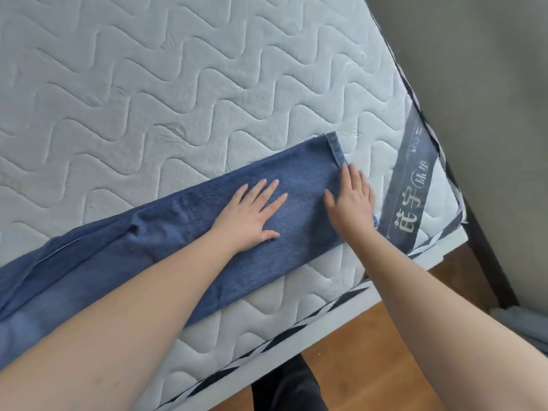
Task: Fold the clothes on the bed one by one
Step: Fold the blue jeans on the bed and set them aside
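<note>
- The left hand lies flat on the jeans, fingers straight and spread, palm pressing the denim down; it grips nothing.
- The right hand rests at the leg end of the jeans, fingers straight and together, pointing toward the hem; its palm sits on the cloth by the edge, and it pinches nothing that can be seen.
- Both hands look to be smoothing or squaring the leg end, not lifting it.
- The jeans lie stretched in a long band along the near side of the mattress, legs apparently laid one on the other, hem end to the right near the mattress corner, waist end running out of view at the lower left.
- The upper part toward the left shows creases and a raised fold, so that stretch is not yet flat.
- Judging from this, the lengthwise fold is done; the crosswise folds, bringing the hem toward the waist, remain.
- No other clothes are in view on the bed, folded or unfolded, so how many garments are finished or waiting cannot be told.
- Further out, a dark label band with printed characters crosses the mattress corner just right of the right hand.
- Beyond the bed edge lie a wooden floor and a grey wall.
</note>
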{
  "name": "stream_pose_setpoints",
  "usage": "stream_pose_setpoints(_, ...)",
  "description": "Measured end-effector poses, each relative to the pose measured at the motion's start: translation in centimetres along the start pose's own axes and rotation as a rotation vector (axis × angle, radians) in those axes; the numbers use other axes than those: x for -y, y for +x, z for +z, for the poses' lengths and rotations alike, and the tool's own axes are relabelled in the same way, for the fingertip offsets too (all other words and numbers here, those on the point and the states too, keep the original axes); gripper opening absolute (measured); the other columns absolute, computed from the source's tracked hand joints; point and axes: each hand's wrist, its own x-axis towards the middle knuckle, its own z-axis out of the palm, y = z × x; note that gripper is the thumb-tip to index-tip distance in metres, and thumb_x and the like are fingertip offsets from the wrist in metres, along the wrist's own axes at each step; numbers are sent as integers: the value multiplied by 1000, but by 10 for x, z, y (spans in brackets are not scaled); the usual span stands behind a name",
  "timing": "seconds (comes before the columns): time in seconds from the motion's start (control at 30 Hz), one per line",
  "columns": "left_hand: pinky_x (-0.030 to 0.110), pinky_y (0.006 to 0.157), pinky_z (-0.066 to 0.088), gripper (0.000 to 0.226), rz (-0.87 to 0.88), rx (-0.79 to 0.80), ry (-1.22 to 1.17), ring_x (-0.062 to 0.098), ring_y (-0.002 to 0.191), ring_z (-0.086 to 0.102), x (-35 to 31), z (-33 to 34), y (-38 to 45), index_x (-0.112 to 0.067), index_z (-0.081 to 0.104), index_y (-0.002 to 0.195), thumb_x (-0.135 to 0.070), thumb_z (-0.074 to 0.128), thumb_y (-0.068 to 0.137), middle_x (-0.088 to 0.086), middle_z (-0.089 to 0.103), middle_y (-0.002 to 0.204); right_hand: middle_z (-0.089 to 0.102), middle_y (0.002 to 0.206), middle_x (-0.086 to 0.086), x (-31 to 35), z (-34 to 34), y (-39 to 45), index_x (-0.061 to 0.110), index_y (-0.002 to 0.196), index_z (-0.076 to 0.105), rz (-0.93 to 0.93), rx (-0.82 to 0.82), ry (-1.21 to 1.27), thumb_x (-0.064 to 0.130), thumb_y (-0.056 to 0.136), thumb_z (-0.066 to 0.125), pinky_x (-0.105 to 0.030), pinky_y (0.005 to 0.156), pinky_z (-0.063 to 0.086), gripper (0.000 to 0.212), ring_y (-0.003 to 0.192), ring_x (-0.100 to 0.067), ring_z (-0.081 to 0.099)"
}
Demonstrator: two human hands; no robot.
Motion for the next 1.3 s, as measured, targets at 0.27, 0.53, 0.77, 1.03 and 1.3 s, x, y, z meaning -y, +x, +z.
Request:
stream_pose_setpoints(0.27,48,111,-26,95,-39,71,-53,18,133,-48,-6,11,12,-38,-49,132,-84,13,77,-5,-55,140,60,117,-10,-23,-23,50,13,126,47,141,202,264,44,97,49,-35,79,39,42,101,-31,55)
stream_pose_setpoints(0.53,47,106,-32,94,-60,93,-21,19,132,-48,-12,8,14,-36,-36,142,-84,16,82,-2,-50,144,64,87,13,-3,-59,34,31,100,54,-36,438,366,34,88,57,-25,60,41,13,76,-7,61)
stream_pose_setpoints(0.77,47,119,-13,87,-11,12,-119,22,151,-14,-12,-9,0,-27,-1,157,-65,43,92,2,-14,164,68,84,12,53,-68,-41,46,137,39,-150,232,425,34,93,52,-23,63,48,48,70,-5,62)
stream_pose_setpoints(1.03,45,112,33,55,-260,-521,-292,31,132,48,48,-4,-122,-7,56,135,-12,68,82,12,54,141,62,72,4,145,-50,-111,53,141,26,-227,218,439,35,96,49,-32,60,46,54,64,-9,58)
stream_pose_setpoints(1.3,49,116,26,59,-982,-373,-203,30,144,31,146,63,-291,-7,39,148,-25,53,94,14,39,153,61,78,1,249,5,-173,52,146,12,-252,342,357,38,98,41,-36,59,44,58,67,-19,58)
